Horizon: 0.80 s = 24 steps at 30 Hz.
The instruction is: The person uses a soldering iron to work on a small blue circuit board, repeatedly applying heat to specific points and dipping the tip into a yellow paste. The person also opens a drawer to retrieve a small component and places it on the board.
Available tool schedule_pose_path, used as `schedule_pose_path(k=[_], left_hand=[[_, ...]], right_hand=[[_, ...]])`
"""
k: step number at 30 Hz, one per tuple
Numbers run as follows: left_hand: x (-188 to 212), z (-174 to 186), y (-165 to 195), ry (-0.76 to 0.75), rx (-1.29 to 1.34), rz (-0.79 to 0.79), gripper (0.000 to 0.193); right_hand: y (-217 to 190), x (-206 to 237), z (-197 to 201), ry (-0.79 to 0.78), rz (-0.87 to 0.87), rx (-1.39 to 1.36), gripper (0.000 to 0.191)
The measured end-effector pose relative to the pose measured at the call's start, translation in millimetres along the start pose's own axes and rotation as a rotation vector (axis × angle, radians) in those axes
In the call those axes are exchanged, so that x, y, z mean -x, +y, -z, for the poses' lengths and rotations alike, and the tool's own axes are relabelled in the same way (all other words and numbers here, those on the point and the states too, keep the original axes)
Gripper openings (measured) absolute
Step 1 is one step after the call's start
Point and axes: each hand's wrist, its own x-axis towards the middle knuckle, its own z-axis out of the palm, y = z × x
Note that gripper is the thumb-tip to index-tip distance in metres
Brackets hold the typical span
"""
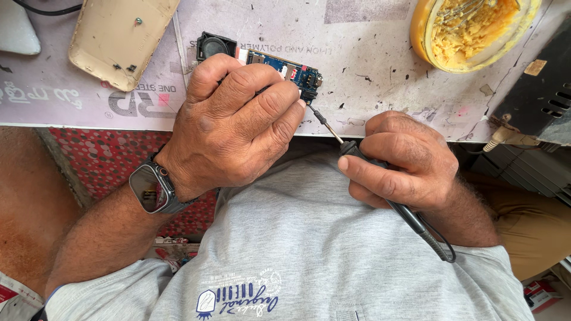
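Note:
My left hand [235, 122] grips a small blue circuit board [295, 72] at the near edge of the worktable, its fingers covering most of the board. A black round speaker [214, 45] hangs off the board's left end. My right hand [401, 159] holds a black soldering iron [357, 151] like a pen. Its thin metal tip [318, 117] points up and left, touching or nearly touching the board's lower right corner by my left fingertips. The iron's cable [437, 246] trails over my grey shirt. A dark smartwatch [151, 189] sits on my left wrist.
A cream plastic back cover [116, 38] lies at the far left of the grey table sheet [369, 53]. A yellow tub of paste [470, 30] stands at the far right. A black box [544, 101] with a plug sits at the right edge.

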Motion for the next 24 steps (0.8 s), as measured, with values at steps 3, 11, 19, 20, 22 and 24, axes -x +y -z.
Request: schedule_pose_path(k=[3, 11, 19, 20, 22, 24], left_hand=[[-0.5, -1.1, -0.1, 0.007, 0.0, -0.005, 0.019], [-2.4, -2.0, 0.8, 0.007, -0.009, -0.001, 0.018], [-3.4, -1.5, 0.6, 0.011, -0.023, -0.006, 0.017], [-3.4, -1.6, 0.6, 0.011, -0.022, -0.006, 0.017], [-3.3, -1.9, 0.4, 0.013, -0.023, -0.007, 0.017], [-3.1, -1.4, 0.2, 0.011, -0.025, -0.008, 0.017]], right_hand=[[-0.3, 0.7, 1.1, 0.005, 0.007, -0.025, 0.027], [2.2, 4.8, -3.0, 0.057, 0.028, -0.03, 0.027], [2.3, 3.4, -4.5, 0.061, 0.01, -0.021, 0.025], [2.4, 3.7, -4.5, 0.063, 0.017, -0.021, 0.026], [2.6, 4.8, -4.4, 0.066, 0.03, -0.021, 0.026], [3.2, 6.5, -4.7, 0.067, 0.032, -0.018, 0.026]])
